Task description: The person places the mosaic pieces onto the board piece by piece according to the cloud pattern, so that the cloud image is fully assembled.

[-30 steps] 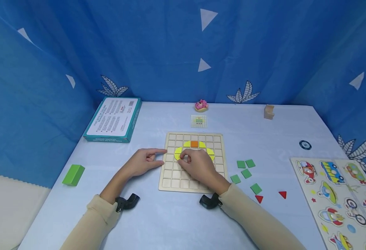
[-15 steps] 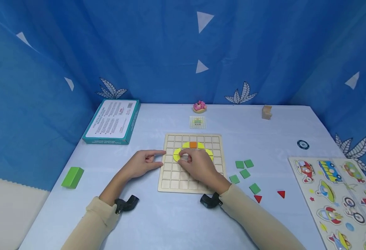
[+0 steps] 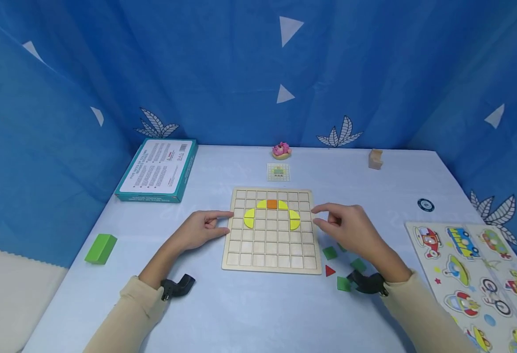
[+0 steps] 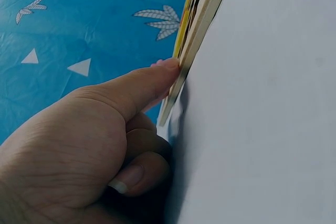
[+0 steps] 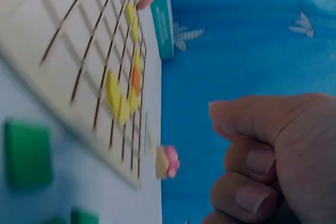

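Grid board (image 3: pixel 259 247), centre of table (image 3: pixel 223 309); probably light, stiff, best held by opposite rims | left hand (image 3: pixel 200 230), its 9 o'clock: fingertips touch rim, no grip | right hand (image 3: pixel 351 230), 3 o'clock: thumb and forefinger parted, holding nothing | green tiles (image 3: pixel 330 253), 4 o'clock

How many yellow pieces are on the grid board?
6 yellow pieces: one on each side of the orange square, two adjoining at the pattern's left, two adjoining at its right. None on the grid board appears hidden.
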Tool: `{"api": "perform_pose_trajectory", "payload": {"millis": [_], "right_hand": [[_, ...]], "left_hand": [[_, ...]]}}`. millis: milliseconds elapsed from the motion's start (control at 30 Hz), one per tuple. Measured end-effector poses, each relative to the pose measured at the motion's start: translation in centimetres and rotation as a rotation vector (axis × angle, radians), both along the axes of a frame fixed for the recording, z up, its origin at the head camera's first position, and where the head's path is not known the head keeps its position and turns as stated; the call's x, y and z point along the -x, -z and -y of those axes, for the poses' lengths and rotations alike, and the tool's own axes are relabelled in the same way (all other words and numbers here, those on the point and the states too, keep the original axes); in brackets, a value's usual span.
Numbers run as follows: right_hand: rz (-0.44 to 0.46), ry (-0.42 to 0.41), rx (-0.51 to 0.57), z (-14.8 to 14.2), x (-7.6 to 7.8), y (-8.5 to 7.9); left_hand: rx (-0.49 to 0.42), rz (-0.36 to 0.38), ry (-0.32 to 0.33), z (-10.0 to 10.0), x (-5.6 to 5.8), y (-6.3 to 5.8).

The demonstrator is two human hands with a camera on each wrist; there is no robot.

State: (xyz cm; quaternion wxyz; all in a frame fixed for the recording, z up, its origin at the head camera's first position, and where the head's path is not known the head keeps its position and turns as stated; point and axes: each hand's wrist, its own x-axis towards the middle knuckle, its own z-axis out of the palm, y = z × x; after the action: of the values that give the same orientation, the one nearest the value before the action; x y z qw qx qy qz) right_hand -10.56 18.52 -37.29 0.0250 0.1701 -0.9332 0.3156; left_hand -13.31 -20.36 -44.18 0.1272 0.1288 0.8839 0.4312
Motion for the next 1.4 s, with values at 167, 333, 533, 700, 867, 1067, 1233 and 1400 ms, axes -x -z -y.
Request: {"api": "perform_pose_trajectory", "payload": {"millis": [167, 333, 533, 700, 867, 1067, 1233, 1400], "right_hand": [[0.016, 0.034, -0.03, -3.7, -1.4, 1.4], [0.106, 0.05, -0.04, -6.4, -2.1, 2.9], [0.191, 0.065, -0.047, -8.7, -2.3, 3.7], [0.121, 0.13, -0.044, -9.3, -2.2, 4.9], [0.017, 0.171, -0.03, -9.0, -2.0, 6.1], [0.02, 0.22, -0.052, -8.7, -2.0, 6.3], [0.016, 0.239, -0.074, -8.3, -2.0, 6.5], [0.007, 0.249, -0.091, -7.9, -2.2, 6.2]], "left_hand": [[-0.003, 0.008, -0.005, 0.0, 0.0, 0.0], [-0.004, 0.014, -0.005, 0.0, -0.1, 0.0], [-0.009, 0.013, -0.004, -0.1, 0.0, 0.0], [-0.003, 0.011, -0.003, -0.1, 0.0, 0.0], [-0.004, 0.009, -0.007, 0.0, 0.0, 0.0], [-0.004, 0.006, -0.007, -0.1, 0.0, 0.0], [-0.002, 0.005, -0.009, 0.0, 0.0, 0.0], [0.003, 0.003, -0.011, -0.1, 0.0, -0.1]]}}
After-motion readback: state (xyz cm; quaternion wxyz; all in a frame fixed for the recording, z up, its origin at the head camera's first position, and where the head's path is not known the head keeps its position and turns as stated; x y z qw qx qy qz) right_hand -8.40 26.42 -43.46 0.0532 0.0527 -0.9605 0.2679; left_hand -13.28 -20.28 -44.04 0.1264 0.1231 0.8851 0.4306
